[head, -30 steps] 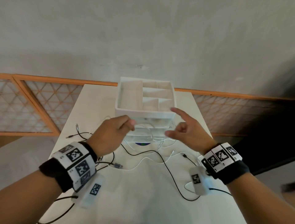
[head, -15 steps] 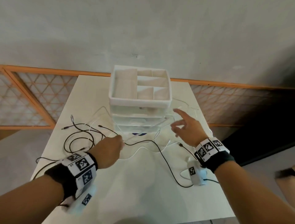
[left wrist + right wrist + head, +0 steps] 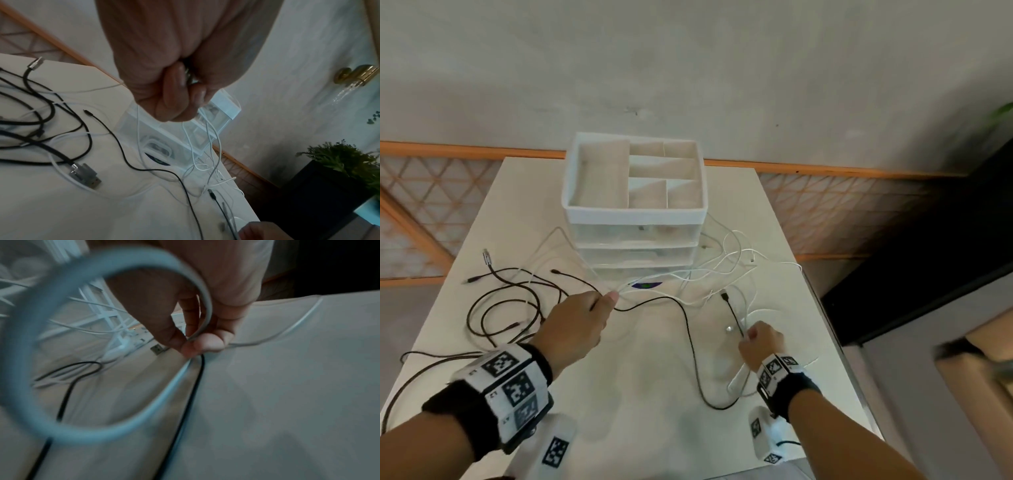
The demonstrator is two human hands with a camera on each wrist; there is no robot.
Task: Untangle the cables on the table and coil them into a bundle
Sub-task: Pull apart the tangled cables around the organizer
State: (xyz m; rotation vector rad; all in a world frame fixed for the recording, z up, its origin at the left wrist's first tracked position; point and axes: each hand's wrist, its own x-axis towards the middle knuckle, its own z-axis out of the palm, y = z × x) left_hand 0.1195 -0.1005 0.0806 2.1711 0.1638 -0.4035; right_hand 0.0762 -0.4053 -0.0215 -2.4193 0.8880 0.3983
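Several tangled white cables point(image 3: 726, 263) and black cables point(image 3: 510, 301) lie across the white table point(image 3: 640, 394). My left hand point(image 3: 575, 325) pinches a bunch of thin white cables point(image 3: 205, 134) in front of the organizer, fingers curled tight point(image 3: 174, 91). A thin black cable point(image 3: 690, 339) runs from near that hand across the table centre. My right hand point(image 3: 758, 344) at the right pinches a white cable point(image 3: 197, 335) between thumb and fingertips; its loop point(image 3: 82, 433) curls close to the right wrist camera. A black cable point(image 3: 189, 395) lies just under that hand.
A white drawer organizer point(image 3: 635, 205) with an open compartment tray on top stands at the table's back centre. A black USB plug point(image 3: 86, 175) lies left of centre. The table's right edge point(image 3: 835, 342) is close to my right hand. A potted plant point(image 3: 339, 162) stands beyond.
My left hand has stayed by the organizer's front, now holding the white strands. My right hand has dropped back toward me and closed on a white cable at the right.
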